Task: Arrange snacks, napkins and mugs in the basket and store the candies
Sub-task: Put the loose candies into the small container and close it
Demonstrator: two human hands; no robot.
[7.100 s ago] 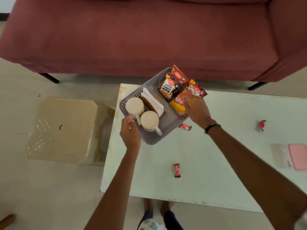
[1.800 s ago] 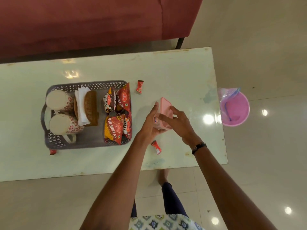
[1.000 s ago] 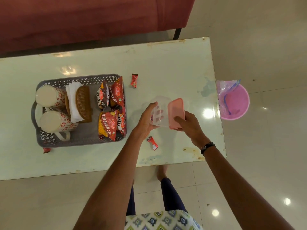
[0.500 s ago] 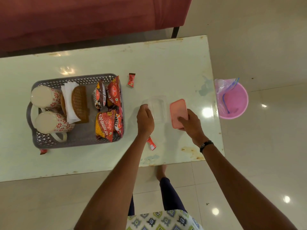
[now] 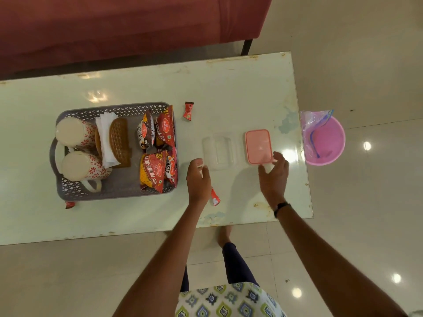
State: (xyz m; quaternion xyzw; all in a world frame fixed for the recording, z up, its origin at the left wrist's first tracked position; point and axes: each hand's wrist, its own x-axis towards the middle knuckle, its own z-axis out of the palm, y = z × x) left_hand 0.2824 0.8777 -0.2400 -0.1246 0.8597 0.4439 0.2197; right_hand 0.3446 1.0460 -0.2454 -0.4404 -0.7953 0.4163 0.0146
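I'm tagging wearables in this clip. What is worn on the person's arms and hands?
Both forearms are bare, with no sleeves in view. The right hand has a thin black band on its wrist. The left hand shows no band, ring or glove.

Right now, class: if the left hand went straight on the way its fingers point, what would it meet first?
The left hand points away from the person, so it would probably meet the near left corner of the clear box first. Height above the table is unclear.
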